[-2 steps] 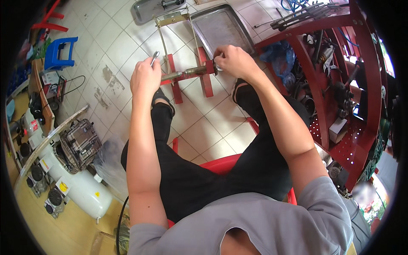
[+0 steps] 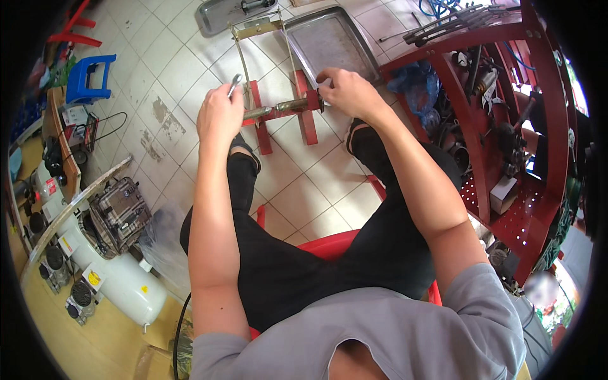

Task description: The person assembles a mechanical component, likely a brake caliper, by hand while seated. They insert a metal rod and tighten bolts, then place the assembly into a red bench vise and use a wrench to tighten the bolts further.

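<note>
My left hand [image 2: 218,113] is closed around a spanner [image 2: 235,85]. Its shiny end sticks up past my thumb, and the rest is hidden in my grip. That hand is at the left end of a threaded metal shaft [image 2: 291,105], which lies across a red metal stand [image 2: 306,125]. My right hand [image 2: 345,92] is at the shaft's other end, beside the stand's upright red bracket [image 2: 313,99]. Its fingers are curled, and whatever they pinch is hidden. A thin metal frame [image 2: 256,29] rises behind the shaft.
A large metal tray [image 2: 370,63] and a smaller tray [image 2: 209,19] lie on the tiles beyond the stand. A red rack [image 2: 484,183] full of parts stands at my right. To my left are a blue stool [image 2: 92,79] and a white tank [image 2: 130,288].
My left hand and the spanner have shifted slightly to the right, and the spanner's end leans further right. My right hand has stayed almost in place.
</note>
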`<state>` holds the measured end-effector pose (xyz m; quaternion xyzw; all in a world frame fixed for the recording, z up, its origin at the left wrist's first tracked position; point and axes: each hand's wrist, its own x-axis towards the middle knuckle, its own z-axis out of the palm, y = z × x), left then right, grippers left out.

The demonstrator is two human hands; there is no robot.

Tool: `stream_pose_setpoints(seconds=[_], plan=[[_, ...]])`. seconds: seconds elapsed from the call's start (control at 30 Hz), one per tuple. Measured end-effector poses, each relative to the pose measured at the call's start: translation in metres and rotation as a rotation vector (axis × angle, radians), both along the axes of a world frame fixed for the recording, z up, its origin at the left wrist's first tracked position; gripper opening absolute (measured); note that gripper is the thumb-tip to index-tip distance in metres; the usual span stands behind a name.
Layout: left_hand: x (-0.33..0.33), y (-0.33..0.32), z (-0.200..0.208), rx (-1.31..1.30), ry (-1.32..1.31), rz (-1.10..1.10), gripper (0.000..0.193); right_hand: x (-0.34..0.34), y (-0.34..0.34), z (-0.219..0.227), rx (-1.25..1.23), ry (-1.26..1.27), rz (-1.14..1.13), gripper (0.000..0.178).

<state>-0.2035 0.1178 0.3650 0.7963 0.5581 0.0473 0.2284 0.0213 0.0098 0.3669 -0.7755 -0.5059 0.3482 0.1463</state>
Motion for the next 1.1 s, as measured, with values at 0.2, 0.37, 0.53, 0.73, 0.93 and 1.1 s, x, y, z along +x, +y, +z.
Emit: stream_pose_setpoints(seconds=[0.2, 0.37, 0.53, 0.73, 0.93, 1.1], plan=[[0.015, -0.013, 0.002, -0.145, -0.075, -0.069, 0.032, 0.0, 0.001, -0.008, -0.039, -0.035, 0.092, 0.031], [0.013, -0.012, 0.001, -0.234, -0.106, -0.051, 0.035, -0.001, 0.002, -0.008, 0.063, -0.006, -0.069, 0.043], [0.015, -0.01, 0.003, -0.253, -0.148, -0.049, 0.038, -0.001, 0.005, -0.031, -0.364, 0.456, -0.395, 0.062], [0.012, -0.011, -0.002, -0.252, -0.148, -0.067, 0.04, -0.004, -0.005, -0.052, -0.365, 0.786, -0.514, 0.048], [0.014, -0.009, 0.01, -0.288, -0.201, -0.046, 0.036, -0.001, 0.004, -0.047, -0.047, 0.9, -0.767, 0.031], [0.015, -0.009, 0.011, -0.288, -0.197, -0.047, 0.036, 0.001, 0.007, -0.054, 0.026, 0.636, -0.725, 0.039]])
